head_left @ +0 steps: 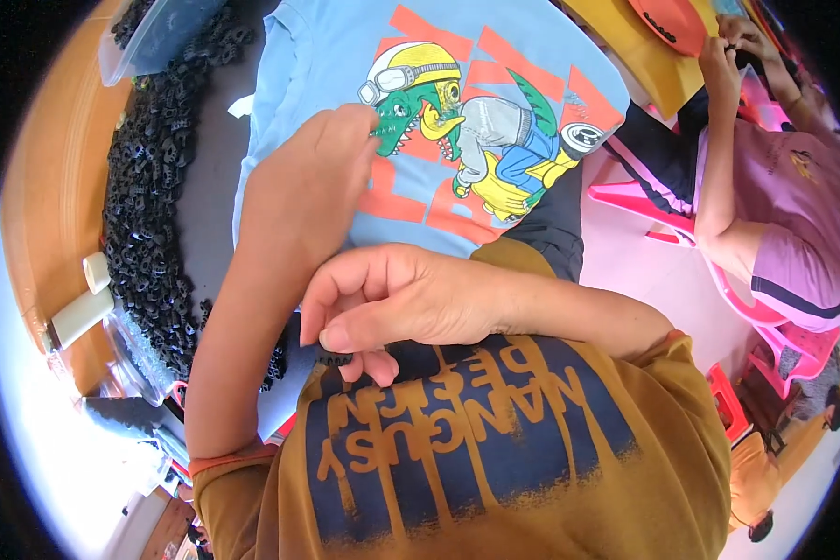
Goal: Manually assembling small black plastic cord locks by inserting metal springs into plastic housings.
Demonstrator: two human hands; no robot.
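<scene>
My left hand (313, 173) is over a light blue T-shirt (317, 56) with a cartoon dinosaur print. Its fingers are bent and pressed together at the edge of the print, and whatever they may hold is hidden. Closer to my body, my right hand (397, 297) crosses beside my left wrist. Thumb and fingers pinch a small black toothed clip (334, 357), partly covered by the thumb; the other fingers curl loosely.
Along the left, a long heap of small black clips (149, 205) lies on a dark surface by a wooden edge (47, 187). A clear plastic tub (163, 42) stands at its far end. On the right, a person in purple (803, 187) sits on a pink chair (737, 308), hands near an orange tray (667, 23).
</scene>
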